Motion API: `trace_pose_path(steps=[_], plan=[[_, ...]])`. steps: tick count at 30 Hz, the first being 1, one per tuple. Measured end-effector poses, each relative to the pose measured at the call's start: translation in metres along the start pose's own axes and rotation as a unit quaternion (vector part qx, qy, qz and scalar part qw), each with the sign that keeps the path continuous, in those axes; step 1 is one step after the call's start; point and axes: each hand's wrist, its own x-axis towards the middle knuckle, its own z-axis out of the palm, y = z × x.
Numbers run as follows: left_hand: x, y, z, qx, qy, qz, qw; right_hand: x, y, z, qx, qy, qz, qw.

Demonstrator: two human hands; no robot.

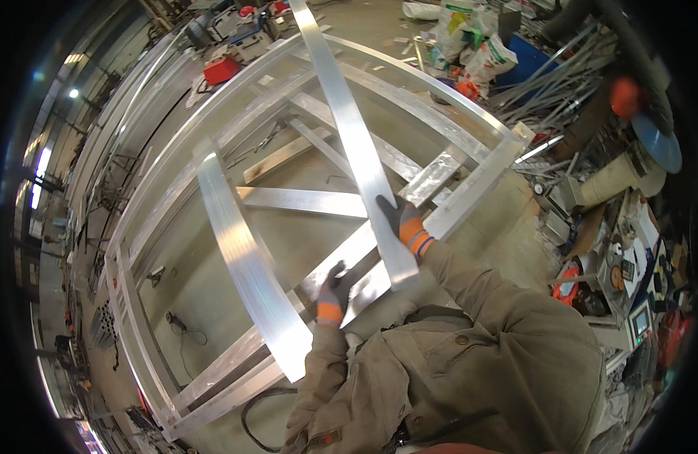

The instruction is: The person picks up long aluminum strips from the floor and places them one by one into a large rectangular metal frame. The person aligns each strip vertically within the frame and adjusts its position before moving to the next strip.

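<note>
My right hand [406, 224], in a dark glove with an orange cuff, is closed round the near part of a long, shiny aluminium bar [352, 136]. The bar slants away from my body past the far top edge. My left hand [335, 293], gloved alike, has its fingers extended, apart from that bar and just above the frame's near beam. To its left a second wide, flat aluminium bar [239, 242] lies across the welded frame [477, 170]. A shorter cross bar [307, 201] runs between the two, inside the frame.
Red box [222, 69] beyond the far left of the frame. White sacks [485, 60] and a heap of metal offcuts [549, 79] are at the far right. A cluttered bench [621, 257] stands close on my right. A black cable [252, 416] curls on the floor.
</note>
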Motion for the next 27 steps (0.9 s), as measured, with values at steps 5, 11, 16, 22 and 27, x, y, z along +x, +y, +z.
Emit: trace_pose_path(steps=[5,11,16,22,27], plan=[[-0.021,-0.039,-0.104,0.317,0.308,0.093,0.892,0.009,0.073,-0.103,-0.174,0.078,-0.008,0.982],[-0.070,-0.051,-0.151,0.499,0.356,-0.078,0.786,-0.006,0.140,-0.195,-0.303,0.121,0.058,0.943],[-0.065,-0.040,-0.118,0.547,0.366,-0.027,0.752,-0.042,0.163,-0.220,-0.269,0.154,0.030,0.950],[0.023,0.035,-0.016,0.308,0.238,0.154,0.908,-0.086,0.113,-0.186,-0.208,0.144,0.016,0.967],[0.089,0.172,0.073,0.068,0.102,0.208,0.970,-0.124,0.057,-0.164,-0.107,0.094,-0.060,0.988]])
